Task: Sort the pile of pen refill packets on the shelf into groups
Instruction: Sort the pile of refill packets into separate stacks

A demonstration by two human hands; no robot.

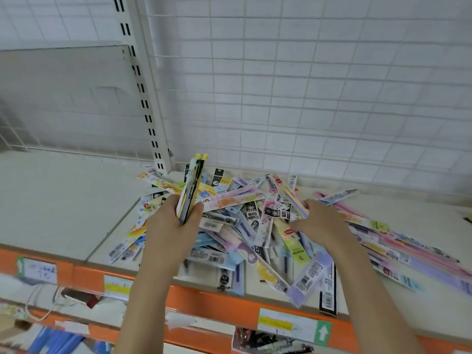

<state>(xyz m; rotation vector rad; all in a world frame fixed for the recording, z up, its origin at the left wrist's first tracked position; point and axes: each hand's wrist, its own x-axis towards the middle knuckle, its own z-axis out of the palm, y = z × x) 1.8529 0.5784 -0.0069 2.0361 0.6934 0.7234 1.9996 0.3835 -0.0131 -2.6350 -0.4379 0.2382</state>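
At the lower edge, the orange shelf front (204, 302). Above it, at centre, the left hand (171, 226) clamps a small bundle of packets (191, 190) upright. The right hand (319, 223) pinches one packet in the pile (255, 226) mid-frame. Sorting seems under way; next, judge its kind before adding it.

"OFFICE", partly cut, on a black packet (219, 217) mid-pile; "0.5" on a dark round mark of a packet (224, 279) at the shelf edge; white arrow on a green tag (323, 332) below; remaining print blurred.
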